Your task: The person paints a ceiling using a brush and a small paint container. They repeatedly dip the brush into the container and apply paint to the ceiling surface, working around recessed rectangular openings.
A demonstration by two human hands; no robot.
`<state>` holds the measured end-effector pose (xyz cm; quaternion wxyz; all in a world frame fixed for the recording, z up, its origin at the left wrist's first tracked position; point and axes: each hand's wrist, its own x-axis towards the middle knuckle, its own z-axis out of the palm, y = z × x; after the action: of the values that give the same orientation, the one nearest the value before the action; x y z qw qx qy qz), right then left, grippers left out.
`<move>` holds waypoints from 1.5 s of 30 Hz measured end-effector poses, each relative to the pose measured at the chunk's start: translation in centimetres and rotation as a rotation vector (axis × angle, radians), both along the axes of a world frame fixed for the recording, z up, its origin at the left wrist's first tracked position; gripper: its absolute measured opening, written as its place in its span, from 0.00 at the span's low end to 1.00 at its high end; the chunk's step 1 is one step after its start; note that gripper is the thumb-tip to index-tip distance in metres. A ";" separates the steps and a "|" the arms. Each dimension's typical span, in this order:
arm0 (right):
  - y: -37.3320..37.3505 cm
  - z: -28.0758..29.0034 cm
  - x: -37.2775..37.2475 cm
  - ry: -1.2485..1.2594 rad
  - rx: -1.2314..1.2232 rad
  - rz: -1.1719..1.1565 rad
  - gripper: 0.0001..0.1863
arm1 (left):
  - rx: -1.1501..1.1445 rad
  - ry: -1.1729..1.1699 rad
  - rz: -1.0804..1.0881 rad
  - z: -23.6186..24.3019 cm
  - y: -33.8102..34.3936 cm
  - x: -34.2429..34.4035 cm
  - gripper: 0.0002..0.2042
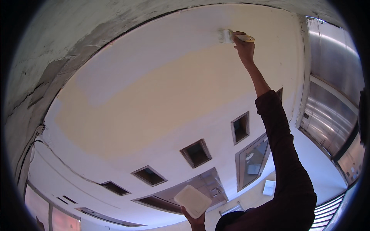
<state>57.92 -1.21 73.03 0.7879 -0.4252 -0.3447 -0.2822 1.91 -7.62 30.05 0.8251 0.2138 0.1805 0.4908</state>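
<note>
My right hand [244, 47] is raised high, its fingers wrapped round a wide paintbrush [228, 35] with a pale wooden handle. The bristles point left and lie at the wall [154, 96], near its upper edge. Pale lilac-white paint covers the upper left and lower parts of the wall, and a cream-yellow patch spreads between them. Low in the view, my left hand [195, 220] grips a white, rounded-square plastic tub [193, 201] from below. What the tub holds is hidden.
Several small framed openings [195, 153] run in a row across the wall, above a brown door frame [216, 184] and a window [252, 159]. A rough grey concrete ceiling [69, 50] borders the wall. Metal shutter panels [331, 57] stand at right; loose cables [36, 140] hang at left.
</note>
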 end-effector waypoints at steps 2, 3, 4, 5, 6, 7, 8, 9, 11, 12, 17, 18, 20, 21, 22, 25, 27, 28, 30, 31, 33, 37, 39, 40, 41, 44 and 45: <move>-1.9 -0.2 5.3 0.059 -0.032 -0.299 0.11 | -0.012 -0.005 -0.015 -0.3 0.1 0.6 0.36; -3.3 -0.1 9.0 0.197 -0.184 -0.427 0.12 | -0.016 -0.006 -0.037 -0.8 0.5 0.9 0.36; -2.8 -0.2 6.2 0.126 -0.164 -0.429 0.11 | -0.034 0.005 -0.001 -1.2 -0.1 0.1 0.36; -2.9 0.3 5.2 0.135 -0.165 -0.429 0.11 | -0.035 -0.036 -0.019 -1.1 -0.1 0.1 0.35; -3.6 0.7 4.8 0.146 -0.167 -0.451 0.11 | -0.039 -0.077 -0.059 -0.8 0.2 0.5 0.35; -3.8 0.9 4.1 0.053 -0.121 -0.491 0.11 | -0.042 -0.117 -0.099 -0.7 0.4 0.9 0.34; -3.3 1.7 2.5 -0.043 -0.070 -0.519 0.10 | -0.041 -0.129 -0.116 -1.3 0.6 1.0 0.35; -2.5 2.4 0.6 -0.136 -0.020 -0.545 0.10 | -0.039 -0.139 -0.132 -2.2 1.2 0.9 0.35; 0.7 3.4 -4.1 -0.217 -0.087 -0.495 0.10 | -0.040 -0.133 -0.112 -2.7 0.7 -0.1 0.36; 1.9 4.0 -6.3 -0.239 -0.150 -0.492 0.09 | -0.037 -0.131 -0.107 -2.3 0.6 0.0 0.36; 8.7 5.0 -18.3 -0.372 -0.155 -0.449 0.09 | -0.069 -0.156 -0.093 -1.9 0.0 -0.6 0.35; 10.0 5.0 -20.7 -0.423 -0.127 -0.418 0.10 | -0.072 -0.156 -0.085 -2.0 -0.1 -0.7 0.35; 12.3 5.2 -25.8 -0.501 -0.104 -0.338 0.14 | -0.075 -0.155 -0.069 -1.9 -0.2 -1.0 0.35; 13.6 5.0 -28.4 -0.550 -0.097 -0.291 0.15 | -0.078 -0.154 -0.048 -2.0 -0.4 -1.4 0.35; 14.3 5.0 -30.4 -0.571 -0.122 -0.250 0.16 | -0.079 -0.152 -0.048 -2.0 -0.3 -1.5 0.35; 15.4 5.5 -34.1 -0.608 -0.109 -0.012 0.13 | -0.069 -0.139 -0.049 -2.3 0.3 -1.7 0.34; 15.4 5.8 -34.9 -0.591 -0.075 0.099 0.10 | -0.040 -0.110 -0.039 -2.3 0.0 -2.0 0.34; 14.9 6.3 -33.9 -0.564 -0.059 0.115 0.08 | -0.024 -0.093 -0.038 -2.2 0.0 -2.1 0.34; 14.1 6.6 -31.1 -0.469 -0.031 0.249 0.06 | -0.058 -0.109 -0.032 -2.5 -0.4 -2.8 0.34; 14.2 7.1 -27.8 -0.418 0.012 0.256 0.06 | -0.069 -0.124 -0.045 -2.4 -0.2 -2.6 0.34; 11.5 7.1 -22.8 -0.300 -0.043 0.241 0.08 | -0.081 -0.129 -0.048 -3.3 -0.2 -3.2 0.35; 6.7 7.7 -12.9 -0.183 -0.034 -0.006 0.09 | -0.058 -0.110 -0.069 -2.8 0.0 -3.7 0.35; 4.4 8.0 -10.3 -0.100 -0.090 -0.167 0.09 | -0.103 -0.185 -0.074 -2.8 0.2 -3.6 0.34; 3.8 8.1 -8.8 -0.146 -0.057 -0.329 0.09 | -0.125 -0.222 -0.075 -2.8 0.3 -3.6 0.34; 3.4 8.2 -8.9 -0.088 -0.077 -0.405 0.09 | -0.129 -0.228 -0.075 -2.9 0.3 -3.7 0.34; 4.7 8.7 -11.5 -0.069 -0.119 -0.501 0.10 | -0.133 -0.242 -0.073 -3.7 0.2 -4.2 0.34; 5.1 8.8 -12.8 -0.087 -0.128 -0.519 0.11 | -0.128 -0.240 -0.084 -4.5 0.5 -4.2 0.35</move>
<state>45.14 3.89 81.83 0.6451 -0.5359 -0.2746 -0.4703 -2.29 -7.13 25.55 0.8725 0.1079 0.1023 0.4655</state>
